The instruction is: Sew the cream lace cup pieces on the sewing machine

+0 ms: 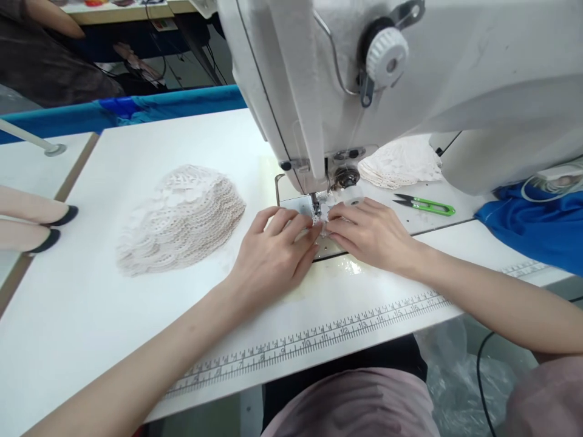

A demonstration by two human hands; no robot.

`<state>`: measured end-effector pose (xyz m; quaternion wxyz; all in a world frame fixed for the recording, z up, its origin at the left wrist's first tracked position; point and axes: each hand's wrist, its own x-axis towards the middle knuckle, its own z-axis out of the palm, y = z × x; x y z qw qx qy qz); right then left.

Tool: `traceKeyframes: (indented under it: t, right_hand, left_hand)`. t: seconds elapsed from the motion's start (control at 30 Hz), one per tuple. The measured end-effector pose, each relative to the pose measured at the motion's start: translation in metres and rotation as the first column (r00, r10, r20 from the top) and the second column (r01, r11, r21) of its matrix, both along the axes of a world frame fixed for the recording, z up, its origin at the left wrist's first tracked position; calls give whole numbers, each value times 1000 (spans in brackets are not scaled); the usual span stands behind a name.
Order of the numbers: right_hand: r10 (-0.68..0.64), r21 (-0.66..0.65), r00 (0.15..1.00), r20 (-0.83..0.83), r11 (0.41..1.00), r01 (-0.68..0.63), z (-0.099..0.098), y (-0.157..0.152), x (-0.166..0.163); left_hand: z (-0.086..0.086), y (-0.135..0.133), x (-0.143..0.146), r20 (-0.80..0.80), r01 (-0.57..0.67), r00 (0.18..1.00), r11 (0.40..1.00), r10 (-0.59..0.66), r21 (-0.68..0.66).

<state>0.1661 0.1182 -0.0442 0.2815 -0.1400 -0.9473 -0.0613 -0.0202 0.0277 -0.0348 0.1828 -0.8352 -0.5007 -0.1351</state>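
A small piece of white lace [322, 213] lies under the presser foot [316, 205] of a white sewing machine [291, 91]. My left hand [277, 243] pinches its near left edge, thumb and fingers close to the needle area. From the other side, my right hand [364, 230] grips the same lace with bent fingers. Much of the lace is covered by my fingertips. Left of the machine rests a stack of white and cream lace pieces [186, 218]. Another pile of lace [401, 161] sits behind the machine's needle end.
Green-handled thread snips [426, 205] lie right of my right hand. Blue cloth [537, 224] is bunched at the right edge. A printed ruler [300, 346] runs along the table's front. Someone else's arm [57, 18] shows at the upper left.
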Motion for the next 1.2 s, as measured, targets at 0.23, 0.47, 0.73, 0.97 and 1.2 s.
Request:
traceKeyframes:
  t: [0.23,0.47,0.73,0.97,1.2]
  right_hand:
    - [28,28,999,-20,999,-28,-4,2,-2]
    - [59,34,998,-31,998,-58,-1,2,-3]
    - [21,49,1000,-6,999,-21,3,0,-4]
    - [37,-3,999,7,999,-36,2,0,-3]
    - [56,21,998,-11,998,-56,0,1,-2]
  left_hand:
    - [-4,-6,2,7,9,1000,995,-10,96]
    - [-4,-7,1,30,13,999,998,-14,58]
    - [-2,-9,0,-10,-4,1000,998,5,63]
    - [-5,-8,-1,8,-18,1000,999,18,51]
    - [-3,-9,-1,1,1,1000,999,-1,50]
